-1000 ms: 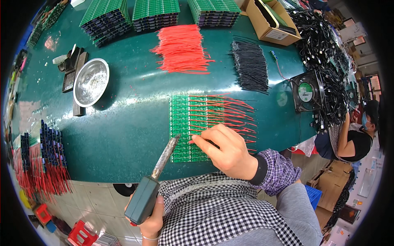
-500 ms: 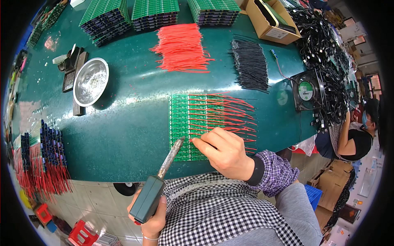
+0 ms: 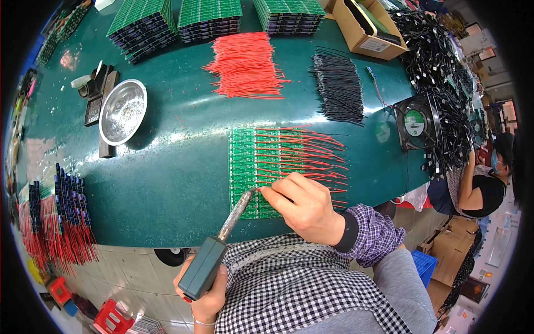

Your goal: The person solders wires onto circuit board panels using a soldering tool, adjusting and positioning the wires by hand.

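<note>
A green panel of small circuit boards (image 3: 239,158) lies flat near the front edge of the table. Red wires (image 3: 325,143) run from its middle column out past its right side, with some dark wires among them. My left hand (image 3: 210,298) is closed around the dark green handle of a soldering iron (image 3: 207,267). The iron's tip rests at the panel's middle column, right beside my right fingertips. Pinched together over the panel, the fingers of my right hand (image 3: 305,207) hold the end of a red wire, mostly hidden by the fingers.
Bundles of red wires (image 3: 245,64) and black wires (image 3: 340,89) lie beyond the panel. A metal bowl (image 3: 123,111) stands left, wired boards (image 3: 72,200) at front left. Board stacks (image 3: 210,16), a cardboard box (image 3: 378,42), a fan (image 3: 414,123) and a seated person (image 3: 481,183) surround.
The soldering iron's tip has shifted slightly right, closer to my right fingertips; my left hand moved with it. My right hand stays almost still.
</note>
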`<state>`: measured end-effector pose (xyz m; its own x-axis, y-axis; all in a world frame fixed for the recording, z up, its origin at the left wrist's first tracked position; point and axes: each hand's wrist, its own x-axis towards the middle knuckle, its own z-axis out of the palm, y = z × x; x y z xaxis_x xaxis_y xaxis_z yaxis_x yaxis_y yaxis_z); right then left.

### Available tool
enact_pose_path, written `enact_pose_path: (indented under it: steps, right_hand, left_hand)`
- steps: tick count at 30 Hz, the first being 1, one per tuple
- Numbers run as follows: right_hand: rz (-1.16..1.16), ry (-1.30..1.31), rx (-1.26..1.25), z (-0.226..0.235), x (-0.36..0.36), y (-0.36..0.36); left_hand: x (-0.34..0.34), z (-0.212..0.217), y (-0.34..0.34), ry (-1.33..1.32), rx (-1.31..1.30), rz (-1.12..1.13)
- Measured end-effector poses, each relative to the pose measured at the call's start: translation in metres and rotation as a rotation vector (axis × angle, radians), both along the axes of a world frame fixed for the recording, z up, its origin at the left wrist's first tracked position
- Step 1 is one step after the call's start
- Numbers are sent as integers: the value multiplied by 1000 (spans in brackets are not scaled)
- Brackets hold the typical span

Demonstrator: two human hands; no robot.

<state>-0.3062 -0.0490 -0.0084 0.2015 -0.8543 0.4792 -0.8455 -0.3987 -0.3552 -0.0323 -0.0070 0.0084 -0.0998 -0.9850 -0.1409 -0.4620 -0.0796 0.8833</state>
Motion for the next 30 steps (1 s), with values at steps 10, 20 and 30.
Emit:
enact_pose_path:
  steps: [10,20,30]
  right_hand:
    - [-6,17,-2,1,1,0]
    - [-12,23,4,1,2,1]
    - [-34,26,29,13,-15,16]
  left_hand:
    - [12,-8,9,60,19,9]
    - [11,-7,11,48,-1,8]
    - [-8,-3,5,36,-118,159]
